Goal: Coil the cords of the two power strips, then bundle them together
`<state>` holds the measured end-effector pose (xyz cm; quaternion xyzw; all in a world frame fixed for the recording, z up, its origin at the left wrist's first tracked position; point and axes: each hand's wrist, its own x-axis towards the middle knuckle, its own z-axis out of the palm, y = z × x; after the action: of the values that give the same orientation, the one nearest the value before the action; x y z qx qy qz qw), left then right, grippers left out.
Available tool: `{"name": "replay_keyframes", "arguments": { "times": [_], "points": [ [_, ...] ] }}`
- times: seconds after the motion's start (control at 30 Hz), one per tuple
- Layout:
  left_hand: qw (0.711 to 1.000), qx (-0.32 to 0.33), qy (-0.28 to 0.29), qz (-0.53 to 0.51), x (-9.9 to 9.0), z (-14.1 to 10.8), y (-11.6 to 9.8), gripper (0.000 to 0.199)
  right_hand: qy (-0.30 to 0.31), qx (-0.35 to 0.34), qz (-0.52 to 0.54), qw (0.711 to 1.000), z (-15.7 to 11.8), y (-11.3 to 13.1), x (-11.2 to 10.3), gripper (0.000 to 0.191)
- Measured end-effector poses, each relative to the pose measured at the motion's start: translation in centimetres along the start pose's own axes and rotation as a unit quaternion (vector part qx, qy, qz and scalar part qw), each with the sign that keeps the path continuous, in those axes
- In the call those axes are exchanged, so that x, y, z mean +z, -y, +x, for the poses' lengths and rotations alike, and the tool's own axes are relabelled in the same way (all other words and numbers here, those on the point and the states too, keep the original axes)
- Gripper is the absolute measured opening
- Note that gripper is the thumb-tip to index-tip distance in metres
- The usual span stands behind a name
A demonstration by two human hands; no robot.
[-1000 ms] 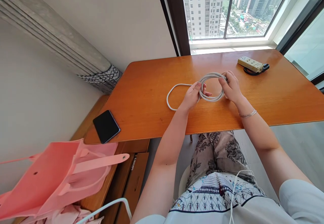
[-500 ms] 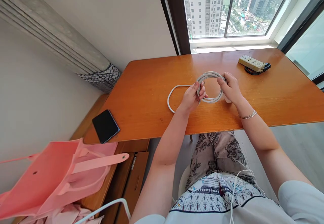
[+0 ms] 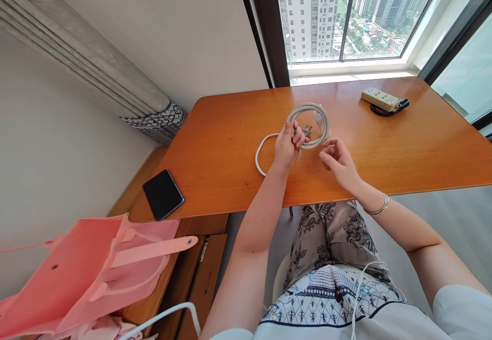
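A white power cord (image 3: 324,116), wound into a loop of several turns, is gripped on its near left side by my left hand (image 3: 291,141). Close to those fingers, a plug with metal prongs (image 3: 307,130) shows inside the loop. The cord's tail (image 3: 258,155) bends out to the left and passes behind my left forearm. Just right of and below the loop is my right hand (image 3: 340,165), holding nothing, its fingers loosely bent and apart. A pale, flat piece behind the loop's right side is partly hidden, and I cannot tell what it is.
On the wooden table (image 3: 223,145), a beige power strip (image 3: 381,98) with a black cord lies at the back right. A black tablet-like device (image 3: 163,194) rests at the left corner. Beside the table stands an open pink bag (image 3: 88,263). The window (image 3: 346,22) is behind.
My right hand has let go of the loop's right side and drawn down towards me. My left hand keeps the loop, now slightly further left, and the plug has come into view.
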<state>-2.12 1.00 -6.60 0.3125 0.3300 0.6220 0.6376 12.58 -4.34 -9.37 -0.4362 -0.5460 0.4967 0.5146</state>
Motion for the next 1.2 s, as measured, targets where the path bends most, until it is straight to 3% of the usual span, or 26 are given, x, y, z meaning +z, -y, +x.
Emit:
{"name": "replay_keyframes", "arguments": {
  "times": [0.03, 0.1, 0.17, 0.2, 0.4, 0.53, 0.6, 0.77, 0.83, 0.93, 1.03, 1.1, 1.2],
  "points": [
    [1.000, 0.005, -0.009, -0.006, 0.0, 0.0, -0.1, 0.038, 0.044, 0.102, 0.083, 0.990, -0.6, -0.2, 0.7, 0.029],
    [0.999, 0.015, -0.019, -0.028, -0.1, 0.0, -0.3, 0.037, 0.113, 0.286, 0.234, 0.923, -1.0, -0.5, 1.8, 0.025],
    [0.998, 0.027, -0.017, -0.059, -0.2, 0.1, -0.6, 0.037, 0.142, 0.383, 0.333, 0.850, -0.4, -0.6, 2.7, 0.014],
    [0.997, 0.032, -0.014, -0.073, -0.3, 0.1, -0.8, 0.037, 0.150, 0.401, 0.361, 0.829, 0.0, -0.7, 3.0, 0.011],
    [0.992, 0.033, 0.003, -0.124, -0.7, 0.1, -1.7, 0.040, 0.187, 0.433, 0.368, 0.802, 2.0, -1.7, 5.1, 0.037],
    [0.992, 0.019, 0.011, -0.120, -0.9, 0.1, -1.7, 0.041, 0.191, 0.447, 0.427, 0.763, 1.7, -1.6, 6.5, 0.041],
    [0.993, 0.019, 0.006, -0.117, -0.9, 0.0, -1.8, 0.042, 0.134, 0.443, 0.477, 0.747, 1.6, -1.0, 6.9, 0.037],
    [0.989, 0.037, -0.007, -0.146, -1.1, -0.2, -2.6, 0.044, -0.090, 0.395, 0.591, 0.698, 1.5, 0.7, 5.5, 0.027],
    [0.985, 0.049, -0.011, -0.162, -1.1, -0.2, -2.9, 0.045, -0.125, 0.364, 0.623, 0.681, 1.3, 1.3, 4.4, 0.031],
    [0.980, 0.059, -0.014, -0.187, -1.2, -0.2, -3.1, 0.044, -0.151, 0.322, 0.646, 0.675, 1.1, 2.0, 2.6, 0.027],
    [0.975, 0.063, -0.020, -0.213, -1.4, 0.1, -3.1, 0.043, -0.233, 0.269, 0.627, 0.693, 1.5, 2.4, 0.8, 0.022],
    [0.973, 0.058, -0.028, -0.223, -1.4, 0.2, -3.1, 0.045, -0.269, 0.218, 0.594, 0.726, 2.0, 2.5, -0.3, 0.024],
    [0.976, 0.031, -0.032, -0.215, -1.3, 0.3, -3.0, 0.046, -0.274, 0.133, 0.524, 0.796, 2.6, 2.3, -1.8, 0.024]
  ]
}}
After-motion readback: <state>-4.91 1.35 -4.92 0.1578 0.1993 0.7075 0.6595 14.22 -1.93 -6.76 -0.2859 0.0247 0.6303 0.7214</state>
